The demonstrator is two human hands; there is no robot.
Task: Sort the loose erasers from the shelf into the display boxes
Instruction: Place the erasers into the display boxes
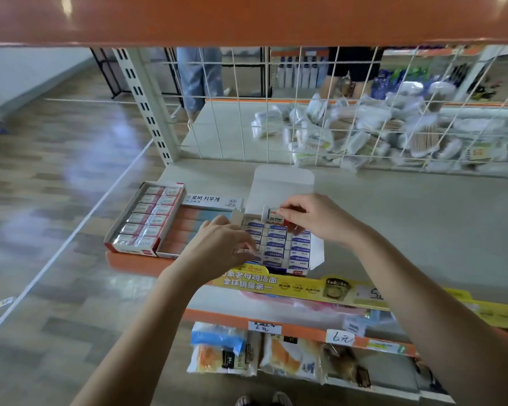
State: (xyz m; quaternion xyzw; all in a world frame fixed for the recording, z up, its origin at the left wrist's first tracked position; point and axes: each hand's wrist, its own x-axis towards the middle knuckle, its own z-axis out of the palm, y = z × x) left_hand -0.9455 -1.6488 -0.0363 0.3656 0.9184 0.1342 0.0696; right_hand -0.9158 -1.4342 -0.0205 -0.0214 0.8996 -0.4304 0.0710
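1. The right hand (pixel 314 219) pinches a loose eraser (pixel 274 215) over the far end of the open display box (pixel 279 244).
2. The left hand (pixel 220 247), fingers curled, grips that box's left wall.

Bright, even light; glare patches on floor (pixel 79 171); overall motion blur; wide-angle bending at frame edges.

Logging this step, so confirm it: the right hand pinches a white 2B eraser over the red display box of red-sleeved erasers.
Wrong box. In the head view the right hand pinches the white 2B eraser over the open white display box of blue-labelled erasers; the red display box sits further left.
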